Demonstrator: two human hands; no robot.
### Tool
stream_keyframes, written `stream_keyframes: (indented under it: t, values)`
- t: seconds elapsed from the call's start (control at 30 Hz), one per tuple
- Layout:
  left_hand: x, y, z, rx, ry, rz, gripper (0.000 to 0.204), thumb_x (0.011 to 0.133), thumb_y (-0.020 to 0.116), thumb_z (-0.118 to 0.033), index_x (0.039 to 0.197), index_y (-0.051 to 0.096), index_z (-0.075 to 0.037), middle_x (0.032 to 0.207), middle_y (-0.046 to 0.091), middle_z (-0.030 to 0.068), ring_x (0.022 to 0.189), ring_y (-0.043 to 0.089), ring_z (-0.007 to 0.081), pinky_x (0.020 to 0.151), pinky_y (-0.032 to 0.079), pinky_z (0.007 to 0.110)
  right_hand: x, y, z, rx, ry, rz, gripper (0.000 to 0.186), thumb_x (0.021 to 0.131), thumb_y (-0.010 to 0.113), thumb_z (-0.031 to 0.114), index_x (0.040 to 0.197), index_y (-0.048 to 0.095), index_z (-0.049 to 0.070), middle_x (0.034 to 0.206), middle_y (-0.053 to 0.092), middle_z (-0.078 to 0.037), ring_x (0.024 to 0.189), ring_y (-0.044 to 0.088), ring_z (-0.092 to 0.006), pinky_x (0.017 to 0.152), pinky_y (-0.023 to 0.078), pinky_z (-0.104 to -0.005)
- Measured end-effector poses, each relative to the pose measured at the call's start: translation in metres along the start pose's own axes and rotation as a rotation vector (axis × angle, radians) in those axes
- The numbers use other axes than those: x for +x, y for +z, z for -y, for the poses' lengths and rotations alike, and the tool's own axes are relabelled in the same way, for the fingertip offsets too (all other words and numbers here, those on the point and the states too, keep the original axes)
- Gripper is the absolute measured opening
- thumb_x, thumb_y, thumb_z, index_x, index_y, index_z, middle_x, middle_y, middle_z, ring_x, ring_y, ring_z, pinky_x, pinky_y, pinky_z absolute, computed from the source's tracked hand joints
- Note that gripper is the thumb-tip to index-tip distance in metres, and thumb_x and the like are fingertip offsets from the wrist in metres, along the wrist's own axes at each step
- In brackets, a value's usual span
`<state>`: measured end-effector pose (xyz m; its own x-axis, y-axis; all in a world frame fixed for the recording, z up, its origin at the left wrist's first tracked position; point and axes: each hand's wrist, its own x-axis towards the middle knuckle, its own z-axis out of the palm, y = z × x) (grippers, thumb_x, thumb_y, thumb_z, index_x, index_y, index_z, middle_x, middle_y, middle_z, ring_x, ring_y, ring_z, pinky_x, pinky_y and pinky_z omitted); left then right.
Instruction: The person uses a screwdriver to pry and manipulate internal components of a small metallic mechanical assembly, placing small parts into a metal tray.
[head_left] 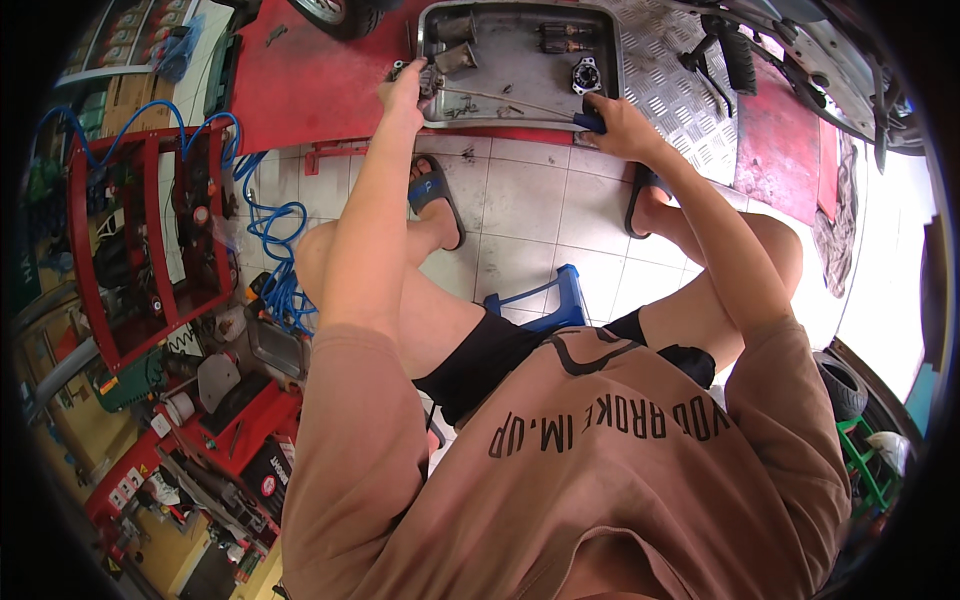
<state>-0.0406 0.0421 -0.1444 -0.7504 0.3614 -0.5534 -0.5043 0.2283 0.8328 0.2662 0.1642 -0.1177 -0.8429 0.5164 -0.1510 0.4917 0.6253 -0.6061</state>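
Observation:
My left hand (402, 95) is closed round a small dark metal part (430, 80) at the left rim of a grey metal tray (510, 65). In my right hand (625, 132), at the tray's near right corner, is a screwdriver with a blue handle (588, 122). Its long thin shaft slants left across the tray, and the tip reaches the part in my left hand. Two metal sleeves (458, 60) lie in the tray's left side. To the right are dark cylindrical pieces (567, 40) and a round flanged metal part (586, 75). Small loose pieces (507, 90) lie near the middle.
The tray rests on a red platform (315, 85) beside a metal tread plate (660, 90). A motorcycle (830, 70) stands at the far right. A blue stool (545, 300) is between my legs. A blue air hose (280, 220) coils by a red rack (150, 240) on the left.

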Motion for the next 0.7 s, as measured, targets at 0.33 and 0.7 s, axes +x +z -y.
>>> stream_keyframes:
  t: [0.33, 0.7]
  values:
    - [-0.003, -0.001, 0.003, -0.02, -0.026, 0.024, 0.023, 0.08, 0.073, -0.014, 0.092, 0.057, -0.003, 0.083, 0.065, 0.0087, 0.067, 0.064, 0.0188, 0.059, 0.056, 0.035, 0.003, 0.006, -0.016, -0.007, -0.045, 0.032, 0.044, 0.074, 0.067, 0.023, 0.108, 0.059, -0.004, 0.085, 0.064, -0.028, 0.087, 0.063, -0.0411, 0.079, 0.05, -0.0431]
    - [0.006, 0.008, 0.009, -0.113, 0.007, 0.021, 0.024, 0.08, 0.074, -0.01, 0.094, 0.056, -0.002, 0.088, 0.064, 0.0094, 0.073, 0.064, 0.0205, 0.064, 0.057, 0.036, 0.009, 0.004, -0.022, -0.034, 0.013, 0.134, 0.045, 0.075, 0.067, 0.024, 0.11, 0.06, -0.003, 0.085, 0.063, -0.029, 0.089, 0.062, -0.0421, 0.08, 0.049, -0.0435]
